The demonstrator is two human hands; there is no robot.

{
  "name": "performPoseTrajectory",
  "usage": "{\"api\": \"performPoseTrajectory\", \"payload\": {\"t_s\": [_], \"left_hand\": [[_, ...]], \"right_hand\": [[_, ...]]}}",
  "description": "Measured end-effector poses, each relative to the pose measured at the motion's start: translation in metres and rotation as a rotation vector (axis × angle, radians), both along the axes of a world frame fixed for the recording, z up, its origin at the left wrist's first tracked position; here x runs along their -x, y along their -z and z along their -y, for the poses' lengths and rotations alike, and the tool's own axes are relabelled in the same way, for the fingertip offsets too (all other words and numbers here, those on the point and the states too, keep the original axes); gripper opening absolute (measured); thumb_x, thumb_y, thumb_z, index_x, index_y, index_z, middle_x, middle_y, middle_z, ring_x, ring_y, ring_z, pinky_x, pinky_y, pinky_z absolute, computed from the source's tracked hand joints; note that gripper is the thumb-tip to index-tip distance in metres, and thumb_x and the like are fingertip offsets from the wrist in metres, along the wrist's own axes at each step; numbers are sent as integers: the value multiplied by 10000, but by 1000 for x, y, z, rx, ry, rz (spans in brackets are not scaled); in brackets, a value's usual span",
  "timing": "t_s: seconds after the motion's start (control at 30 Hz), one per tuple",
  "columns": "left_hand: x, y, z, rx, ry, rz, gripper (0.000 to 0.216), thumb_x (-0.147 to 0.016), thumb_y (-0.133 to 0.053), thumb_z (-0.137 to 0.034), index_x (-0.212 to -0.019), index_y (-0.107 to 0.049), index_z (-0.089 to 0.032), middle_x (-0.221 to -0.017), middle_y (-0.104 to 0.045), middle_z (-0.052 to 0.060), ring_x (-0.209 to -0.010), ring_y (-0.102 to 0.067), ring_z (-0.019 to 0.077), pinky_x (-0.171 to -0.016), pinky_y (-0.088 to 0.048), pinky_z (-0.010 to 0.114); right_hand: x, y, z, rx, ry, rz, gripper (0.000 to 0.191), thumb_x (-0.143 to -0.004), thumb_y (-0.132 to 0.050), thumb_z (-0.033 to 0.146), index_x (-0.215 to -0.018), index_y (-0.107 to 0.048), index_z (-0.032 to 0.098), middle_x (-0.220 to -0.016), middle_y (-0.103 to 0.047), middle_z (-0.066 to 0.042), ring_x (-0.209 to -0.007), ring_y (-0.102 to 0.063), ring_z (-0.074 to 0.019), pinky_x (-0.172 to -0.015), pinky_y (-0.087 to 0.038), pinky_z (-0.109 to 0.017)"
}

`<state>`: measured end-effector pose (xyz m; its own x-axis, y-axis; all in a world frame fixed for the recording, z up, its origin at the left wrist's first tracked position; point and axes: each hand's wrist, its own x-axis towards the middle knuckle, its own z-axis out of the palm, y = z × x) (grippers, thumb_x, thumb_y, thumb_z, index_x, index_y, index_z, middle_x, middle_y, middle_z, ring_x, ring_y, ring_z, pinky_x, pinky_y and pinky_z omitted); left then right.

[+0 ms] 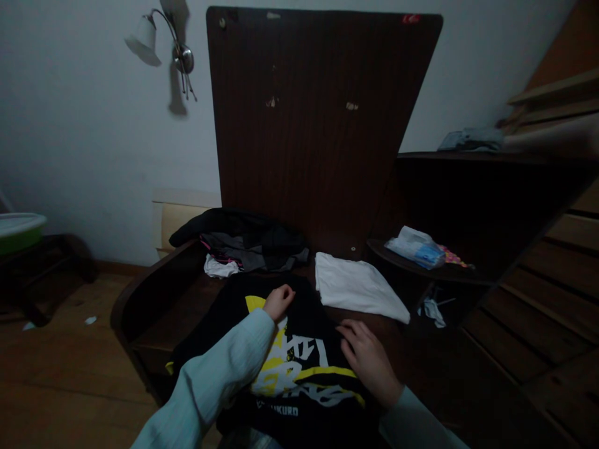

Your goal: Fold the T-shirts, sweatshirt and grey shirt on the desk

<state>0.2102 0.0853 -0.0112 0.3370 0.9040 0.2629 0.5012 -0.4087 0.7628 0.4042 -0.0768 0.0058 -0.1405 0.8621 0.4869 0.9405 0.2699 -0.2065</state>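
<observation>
Lying across the near middle of the dark wooden seat point(159, 330): one black garment point(306, 358), its yellow and white print facing up, its cloth spreading broadly, probably because the seat is giving it a firm base. Your left hand point(279, 302) is reaching over the far part of the print, fingers bending inward; whether they are pinching cloth, you cannot tell from this angle. Your right hand point(369, 358) is sitting at the garment's right edge, fingers loosely curving with the tips pointing left; whether they are gripping the edge, you cannot tell either. With hands standing apart, you are seemingly controlling the cloth at two places. Far right, just beyond the garment: one white cloth point(358, 287), lying flat and apart from the dark pile of clothes point(248, 234) at far left, perhaps for sorting. Beside that pile, one small white cloth point(221, 267) is bunching loosely. Farther right: one plastic packet point(414, 246), resting on a low shelf point(378, 251), seemingly keeping off the seat.
</observation>
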Motion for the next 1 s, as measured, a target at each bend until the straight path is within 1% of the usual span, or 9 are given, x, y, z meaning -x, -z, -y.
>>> {"api": "performPoseTrajectory", "payload": {"t_s": [0.1, 0.17, 0.27, 0.33, 0.47, 0.6, 0.83, 0.93, 1.0], "left_hand": [[-4, 11, -5, 133, -12, 243, 169, -797, -449, -314, -731, -511, -172, -547, -432, -63, -525, -441, 84, -522, -343, 199], [-7, 17, -7, 232, 14, 350, 205, -775, -489, -356, -862, -523, -173, -513, -395, -86, -462, -402, 69, -479, -325, 189], [-7, 18, -6, 406, 161, 502, 534, -687, -610, -380, -1157, -436, -198, -488, -381, -113, -402, -372, 54, -448, -314, 180], [-4, 12, -4, 473, 259, 567, 692, -616, -688, -343, -1232, -403, -207, -497, -421, -109, -407, -385, 47, -462, -330, 181], [3, -6, 1, 592, 336, 650, 551, -548, -743, -319, -1053, -589, -162, -613, -572, -31, -519, -493, 69, -538, -379, 193], [6, -19, 7, 735, 349, 768, 418, -540, -748, -314, -908, -647, -144, -746, -645, 28, -655, -569, 118, -618, -405, 220], [9, -28, 5, 561, 235, 684, 139, -558, -675, -215, -663, -649, -128, -639, -612, -1, -602, -529, 106, -594, -379, 212], [8, -23, 1, 431, 89, 637, 125, -654, -551, -225, -692, -635, -141, -477, -473, -48, -462, -426, 81, -479, -309, 203], [8, -19, -1, 270, -53, 569, 160, -695, -477, -220, -722, -620, -153, -455, -399, -63, -434, -378, 80, -453, -273, 203]], "right_hand": [[6, -3, 2, 10, -22, -142, 296, -791, -368, 161, -943, -618, 208, -918, -586, -67, -810, -595, -163, -719, -498, -274], [11, -1, 4, 34, -41, -248, 300, -779, -375, 166, -975, -597, 213, -965, -575, -59, -828, -602, -153, -732, -501, -261], [17, 5, 4, 40, -77, -405, 278, -754, -407, 179, -961, -589, 212, -1058, -567, -65, -919, -589, -166, -741, -510, -264], [21, 9, 4, 46, -114, -520, 222, -760, -435, 212, -901, -607, 204, -1046, -585, -76, -914, -593, -175, -682, -526, -252], [26, 13, 5, 9, -117, -766, 183, -759, -514, 313, -809, -634, 184, -914, -631, -87, -832, -615, -179, -654, -543, -253], [29, 18, 8, -7, -92, -900, 229, -706, -588, 349, -828, -646, 164, -864, -640, -89, -722, -629, -164, -651, -555, -266], [38, 24, 18, 96, -171, -788, 217, -740, -542, 323, -853, -665, 183, -918, -652, -85, -809, -635, -174, -678, -552, -251], [40, 21, 21, 182, -195, -720, 224, -766, -508, 318, -856, -658, 179, -878, -659, -78, -620, -633, -132, -539, -535, -206], [38, 14, 20, 194, -164, -662, 233, -788, -472, 311, -849, -652, 176, -797, -658, -61, -486, -584, -102, -443, -488, -192]]}}
